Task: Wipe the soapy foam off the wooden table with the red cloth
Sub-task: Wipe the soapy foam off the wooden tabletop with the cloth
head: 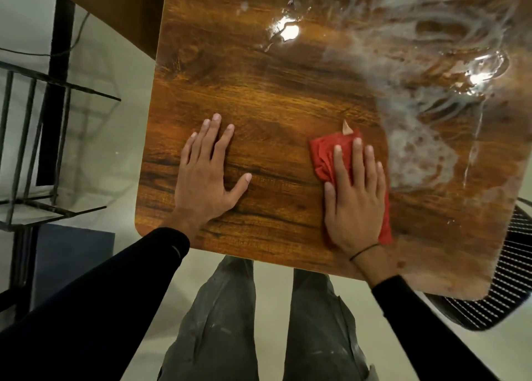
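On the near half of the wooden table (259,98): two bare hands, both flat.

Left hand (205,176): fingers straight and spread, palm resting on dry wood, grasping nothing; judged a brace.

Right hand (355,196): fingers straight, pressing the red cloth (325,153) flat against the top; the crumpled cloth shows beyond the fingertips and at the wrist side.

Soapy foam (426,92): streaked and wet, across the far right part of the table, its near edge just beside the cloth.

Step judged: wiping under way, most foam unwiped. Next move calls for pushing the cloth rightward and away, into the foam, with steady downward pressure.
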Demonstrator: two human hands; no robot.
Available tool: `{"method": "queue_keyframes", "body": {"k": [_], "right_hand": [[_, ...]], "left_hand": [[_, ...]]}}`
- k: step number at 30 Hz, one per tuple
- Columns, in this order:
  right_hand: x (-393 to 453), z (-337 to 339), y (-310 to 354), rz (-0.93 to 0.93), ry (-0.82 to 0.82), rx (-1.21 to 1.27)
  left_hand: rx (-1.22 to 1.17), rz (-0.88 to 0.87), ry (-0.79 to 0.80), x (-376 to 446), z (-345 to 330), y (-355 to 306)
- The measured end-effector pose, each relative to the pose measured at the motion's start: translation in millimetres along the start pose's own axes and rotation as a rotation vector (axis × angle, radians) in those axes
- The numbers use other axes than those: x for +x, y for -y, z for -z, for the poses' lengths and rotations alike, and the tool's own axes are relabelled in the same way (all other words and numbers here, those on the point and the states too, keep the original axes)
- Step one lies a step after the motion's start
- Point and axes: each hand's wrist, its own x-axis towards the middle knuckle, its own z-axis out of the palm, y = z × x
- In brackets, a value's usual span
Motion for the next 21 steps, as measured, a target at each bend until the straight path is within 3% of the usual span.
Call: {"method": "queue_keyframes", "body": {"k": [2,8,12,17,19,21], "right_hand": [[-24,-8,25,-0.06,0.021,0.014],[14,-20,70,0.186,0.028,0.034],[54,-14,55,-0.094,-0.109,0.066],[4,-11,33,-0.515,-0.207,0.05],[-23,-13,52,-0.558,-0.172,0.057],[-42,-18,77,-0.455,-0.106,0.084]], "left_hand": [[0.008,0.001,0.01,0,1,0],[0.025,-0.004,0.016,0,0,-2],[0.013,-0.006,0.007,0,-2,1],[-0.014,-0.007,0.01,0,1,-1],[-0.006,-0.004,0.017,0,2,-1],[-0.005,-0.013,0.016,0,2,-1]]}}
